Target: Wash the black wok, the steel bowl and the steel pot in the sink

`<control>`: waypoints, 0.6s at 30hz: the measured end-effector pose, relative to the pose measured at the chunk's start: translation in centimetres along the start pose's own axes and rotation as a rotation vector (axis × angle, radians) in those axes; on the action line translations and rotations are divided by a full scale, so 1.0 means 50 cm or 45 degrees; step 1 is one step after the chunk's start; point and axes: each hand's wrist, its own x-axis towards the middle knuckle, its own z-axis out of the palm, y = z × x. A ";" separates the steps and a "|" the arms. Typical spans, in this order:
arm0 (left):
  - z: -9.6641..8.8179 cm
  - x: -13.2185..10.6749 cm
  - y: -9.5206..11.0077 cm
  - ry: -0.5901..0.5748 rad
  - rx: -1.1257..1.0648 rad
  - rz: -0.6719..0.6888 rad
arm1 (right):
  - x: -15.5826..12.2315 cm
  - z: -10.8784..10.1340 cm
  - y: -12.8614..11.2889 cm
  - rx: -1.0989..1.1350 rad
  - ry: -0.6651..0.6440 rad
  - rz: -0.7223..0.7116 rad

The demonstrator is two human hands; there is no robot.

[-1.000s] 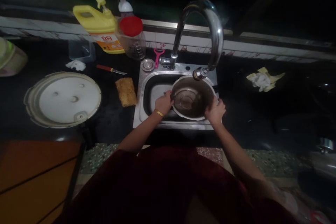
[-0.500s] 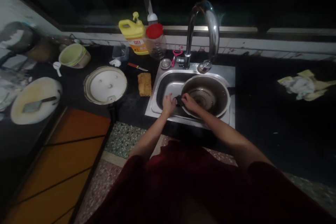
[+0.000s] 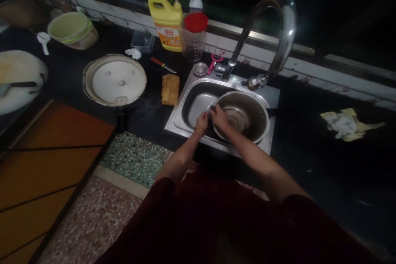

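A large metal pot (image 3: pixel 256 111) sits tilted in the steel sink (image 3: pixel 198 101), its inside wet and brownish with a ringed bottom. At the pot's left rim is a small dark object (image 3: pixel 211 111), mostly hidden by fingers; I cannot tell if it is the pot's handle or a scrubber. My left hand (image 3: pixel 202 122) is closed beside the rim, fingertips at this object. My right hand (image 3: pixel 219 116) reaches over the rim, its fingers closed around the same dark object. The curved faucet (image 3: pixel 286 29) arches over the sink's right back; no water stream shows.
Left of the sink are a sponge-like brown block (image 3: pixel 170 90), a knife (image 3: pixel 163 65) and a round pot lid (image 3: pixel 114 80). Behind stand a yellow detergent jug (image 3: pixel 167 27), a red-lidded jar (image 3: pixel 194 37) and a pink peeler (image 3: pixel 214 63). A crumpled cloth (image 3: pixel 342 124) lies right.
The view has turned and shifted, so the counter things sit differently. My hands have come closer together at the pot's left rim, with the dark object now more covered by my fingers.
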 end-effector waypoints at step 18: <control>-0.007 -0.024 -0.013 0.042 -0.534 -0.287 | -0.007 -0.008 0.027 0.464 0.039 0.406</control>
